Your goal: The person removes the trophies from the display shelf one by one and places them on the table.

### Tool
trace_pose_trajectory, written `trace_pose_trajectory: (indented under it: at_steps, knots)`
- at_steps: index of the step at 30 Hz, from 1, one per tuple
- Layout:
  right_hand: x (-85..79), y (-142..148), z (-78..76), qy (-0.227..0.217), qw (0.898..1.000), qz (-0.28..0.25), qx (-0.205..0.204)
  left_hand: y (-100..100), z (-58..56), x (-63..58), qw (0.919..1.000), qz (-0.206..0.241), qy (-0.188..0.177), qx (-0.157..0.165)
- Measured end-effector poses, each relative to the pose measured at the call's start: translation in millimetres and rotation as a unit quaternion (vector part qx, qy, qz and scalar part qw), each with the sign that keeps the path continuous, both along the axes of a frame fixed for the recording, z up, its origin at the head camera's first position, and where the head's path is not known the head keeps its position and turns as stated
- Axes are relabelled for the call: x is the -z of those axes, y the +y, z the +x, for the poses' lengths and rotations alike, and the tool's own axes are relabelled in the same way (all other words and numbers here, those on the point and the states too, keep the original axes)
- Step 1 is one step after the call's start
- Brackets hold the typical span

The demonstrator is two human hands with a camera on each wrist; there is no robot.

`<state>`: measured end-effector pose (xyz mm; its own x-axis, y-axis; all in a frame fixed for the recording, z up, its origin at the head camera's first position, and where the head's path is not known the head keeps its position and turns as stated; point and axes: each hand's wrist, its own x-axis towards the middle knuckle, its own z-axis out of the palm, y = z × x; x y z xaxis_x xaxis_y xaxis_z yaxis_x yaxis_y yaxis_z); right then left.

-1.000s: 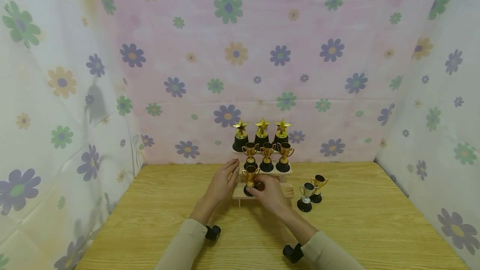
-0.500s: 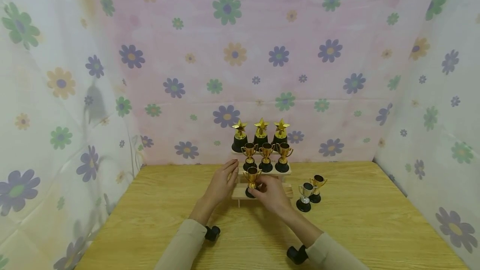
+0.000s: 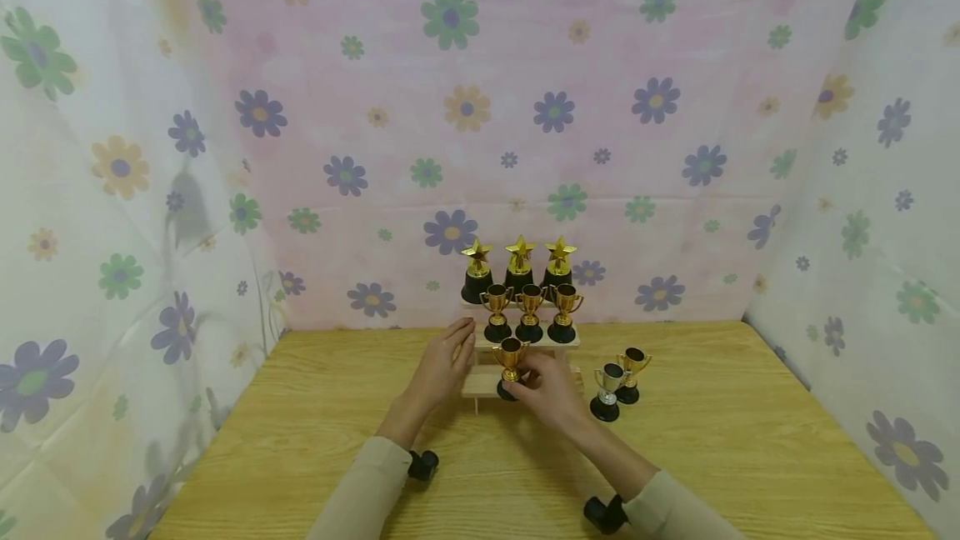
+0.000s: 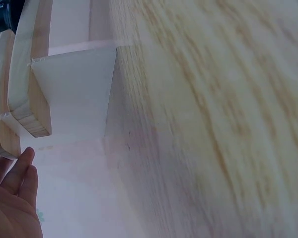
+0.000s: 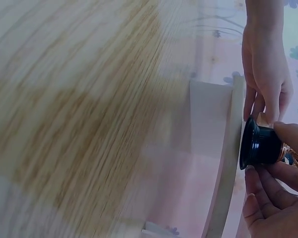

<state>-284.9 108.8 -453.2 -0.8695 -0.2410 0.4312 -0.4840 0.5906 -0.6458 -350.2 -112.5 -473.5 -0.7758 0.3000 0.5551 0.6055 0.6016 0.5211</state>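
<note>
My right hand [image 3: 553, 394] pinches a small gold trophy cup [image 3: 511, 357] by its lower part, above the lowest step of a wooden tiered stand [image 3: 474, 383]. In the right wrist view, thumb and fingers hold its black base [image 5: 263, 144] close against the step; whether it touches is unclear. My left hand [image 3: 442, 367] lies along the stand's left side, its fingertips near a step's end [image 4: 10, 141] in the left wrist view. Three gold trophy cups [image 3: 529, 307] stand on the middle step. Behind them, three star trophies [image 3: 519, 273] occupy the top step.
Right of the stand, a silver trophy cup [image 3: 606, 394] and another gold trophy cup [image 3: 632, 369] stand upright on the wooden table [image 3: 720, 440]. Flower-patterned cloth [image 3: 472, 73] hangs behind and on both sides.
My right hand has slid the gold trophy cup a short way right along the lowest step and slightly nearer me. The left hand has stayed by the stand.
</note>
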Motion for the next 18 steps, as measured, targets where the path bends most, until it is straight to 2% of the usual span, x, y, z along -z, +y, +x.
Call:
trace_pose_trajectory:
  at_steps: [8,13,18]
  knots:
    - [-0.4,6,5.8,-0.029,1.000,-0.005,0.004,0,-0.9,0.1,1.0000,-0.001,0.000,0.003]
    - [2.2,11,10.0,-0.030,1.000,0.004,0.009,0,-0.6,0.5,1.0000,0.000,-0.007,0.004]
    - [1.3,16,16.3,-0.038,0.999,0.001,0.003,0,-1.7,1.5,1.0000,0.002,0.002,0.003]
